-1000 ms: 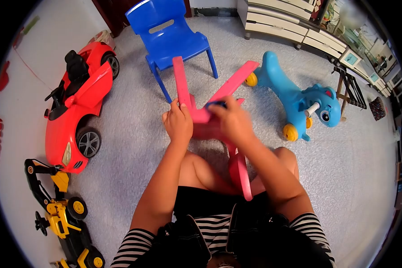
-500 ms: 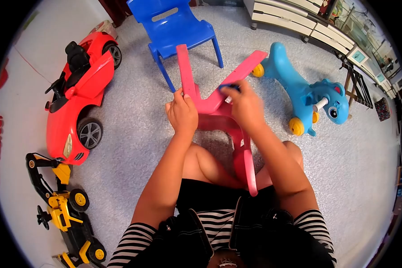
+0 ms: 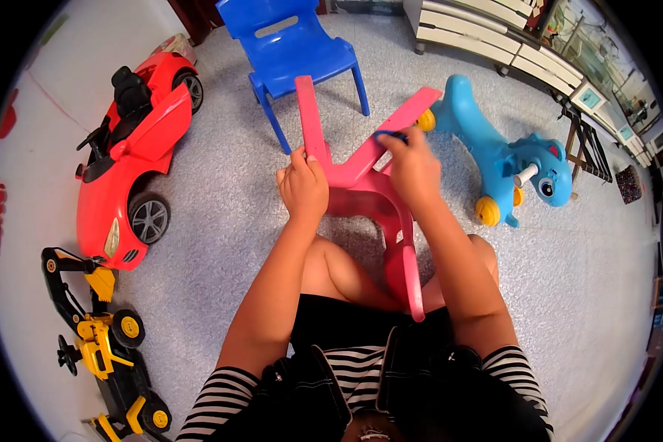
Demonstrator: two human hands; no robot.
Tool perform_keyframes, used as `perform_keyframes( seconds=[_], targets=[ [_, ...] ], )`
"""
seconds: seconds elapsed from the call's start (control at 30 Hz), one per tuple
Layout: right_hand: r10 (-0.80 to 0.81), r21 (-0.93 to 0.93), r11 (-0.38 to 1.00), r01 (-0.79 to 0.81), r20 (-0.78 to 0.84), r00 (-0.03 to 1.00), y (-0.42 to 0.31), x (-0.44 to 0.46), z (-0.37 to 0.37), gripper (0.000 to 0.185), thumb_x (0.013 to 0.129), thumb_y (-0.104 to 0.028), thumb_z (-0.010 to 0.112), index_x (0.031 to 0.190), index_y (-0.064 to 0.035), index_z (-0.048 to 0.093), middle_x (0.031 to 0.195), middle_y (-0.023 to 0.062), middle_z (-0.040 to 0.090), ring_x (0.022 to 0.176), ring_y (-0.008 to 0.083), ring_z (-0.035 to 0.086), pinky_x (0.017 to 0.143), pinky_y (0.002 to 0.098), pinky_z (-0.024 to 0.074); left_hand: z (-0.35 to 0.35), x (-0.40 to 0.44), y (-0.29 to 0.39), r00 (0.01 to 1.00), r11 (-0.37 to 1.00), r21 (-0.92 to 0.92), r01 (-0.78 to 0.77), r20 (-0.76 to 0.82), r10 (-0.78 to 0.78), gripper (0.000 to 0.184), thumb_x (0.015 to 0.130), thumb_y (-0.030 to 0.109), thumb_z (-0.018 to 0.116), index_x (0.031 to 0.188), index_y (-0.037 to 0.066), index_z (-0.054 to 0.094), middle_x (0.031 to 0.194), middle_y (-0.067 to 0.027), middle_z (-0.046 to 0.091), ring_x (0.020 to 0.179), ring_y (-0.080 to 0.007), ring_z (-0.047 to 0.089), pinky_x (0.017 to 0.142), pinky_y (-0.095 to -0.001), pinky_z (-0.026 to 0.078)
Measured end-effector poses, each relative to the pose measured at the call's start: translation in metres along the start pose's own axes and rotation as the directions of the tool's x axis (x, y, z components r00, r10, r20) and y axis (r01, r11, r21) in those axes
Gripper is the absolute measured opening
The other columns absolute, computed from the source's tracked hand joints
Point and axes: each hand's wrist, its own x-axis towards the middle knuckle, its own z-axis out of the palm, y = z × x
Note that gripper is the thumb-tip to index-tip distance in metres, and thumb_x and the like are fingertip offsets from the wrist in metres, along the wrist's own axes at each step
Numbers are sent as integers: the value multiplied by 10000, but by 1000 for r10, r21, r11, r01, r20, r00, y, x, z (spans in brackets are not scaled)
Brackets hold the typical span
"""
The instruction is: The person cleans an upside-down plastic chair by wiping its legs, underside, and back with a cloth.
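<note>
A small pink plastic chair (image 3: 346,175) lies tipped over across my lap, with two of its legs pointing away from me in a V. My left hand (image 3: 304,184) is closed around the base of the left leg. In my right hand (image 3: 417,171) is a small dark-blue object (image 3: 390,137), pressed against the upper face of the right leg. Fingers cover most of this object, so its kind does not show. Beyond the pink legs stands an upright blue plastic chair (image 3: 295,59).
To the left are a red ride-on car (image 3: 118,191) and a yellow-black toy excavator (image 3: 99,346). On the right stands a blue ride-on animal (image 3: 486,140) with yellow wheels. A white drawer cabinet (image 3: 464,33) lines the back right, near a black folding rack (image 3: 591,151).
My right hand has slid outward along the right leg of the pink chair with the blue object. My left hand keeps its hold, and the view has shifted slightly.
</note>
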Motion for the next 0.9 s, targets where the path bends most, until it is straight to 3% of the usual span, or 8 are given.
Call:
perform_keyframes(
  seconds=[0.07, 0.17, 0.3, 0.57, 0.63, 0.7, 0.8, 0.9],
  targets=[
    [220, -82, 971, -223, -47, 974, 12, 13, -1, 275, 841, -53, 662, 1078, -130, 779, 1169, 128, 659, 998, 360, 685, 808, 444, 572, 3, 2, -2, 1000, 1000, 6, -13, -25, 13, 318, 1054, 232, 418, 1282, 53, 549, 965, -204, 743, 944, -380, 686, 939, -480, 402],
    [89, -35, 995, -92, -68, 994, -13, -1, 0, 263, 856, -67, 657, 1083, -123, 778, 1146, 137, 656, 987, 359, 685, 797, 445, 570, 5, 1, -2, 999, 1000, 10, -23, -37, 24, 309, 1053, 225, 420, 1278, 51, 543, 947, -201, 743, 925, -383, 687, 939, -479, 404],
    [-83, -7, 996, 83, 77, 994, -45, -36, -8, 304, 838, -62, 660, 1102, -152, 780, 1101, 119, 652, 956, 331, 696, 747, 434, 579, 2, 1, 0, 1000, 1000, 0, -16, -26, 16, 298, 1052, 217, 424, 1275, 52, 534, 921, -197, 744, 897, -389, 687, 941, -480, 405],
    [158, -79, 983, -167, -118, 980, 9, 3, -1, 294, 886, -41, 635, 1104, -171, 784, 1091, 125, 653, 902, 346, 696, 747, 437, 577, 0, 2, 1, 1000, 1000, 22, -12, 3, 12, 255, 1023, 163, 483, 1243, 44, 534, 993, -172, 748, 946, -346, 696, 914, -466, 406],
    [103, -83, 990, -116, -140, 985, -13, -7, 0, 286, 871, -45, 649, 1097, -158, 784, 1073, 121, 650, 884, 341, 691, 741, 435, 574, 1, 2, 0, 1000, 1000, 23, -8, 2, 8, 256, 1023, 163, 482, 1243, 43, 535, 988, -173, 747, 945, -345, 697, 915, -467, 405],
    [-43, 17, 999, 43, -13, 999, -34, -25, -1, 276, 867, -56, 652, 1089, -154, 784, 1072, 115, 650, 905, 336, 689, 741, 441, 575, 1, 3, 1, 1000, 1000, 14, -5, -11, 5, 260, 1022, 167, 481, 1242, 40, 536, 993, -176, 747, 949, -344, 698, 922, -466, 405],
    [-76, 31, 997, 74, 80, 994, -43, -35, -11, 270, 862, -65, 652, 1084, -145, 783, 1082, 117, 653, 937, 332, 688, 740, 448, 576, -4, 1, 2, 1000, 1000, -28, 3, 16, -3, 264, 1023, 169, 480, 1245, 38, 536, 997, -181, 747, 956, -345, 699, 930, -461, 406],
    [15, -13, 1000, -14, 4, 1000, -13, -16, -6, 277, 880, -68, 650, 1093, -172, 792, 1134, 118, 670, 901, 340, 708, 714, 432, 586, -1, 2, 1, 1000, 1000, -3, -9, 10, 9, 307, 1054, 221, 402, 1281, 62, 536, 957, -195, 746, 943, -368, 693, 950, -468, 407]
  ],
)
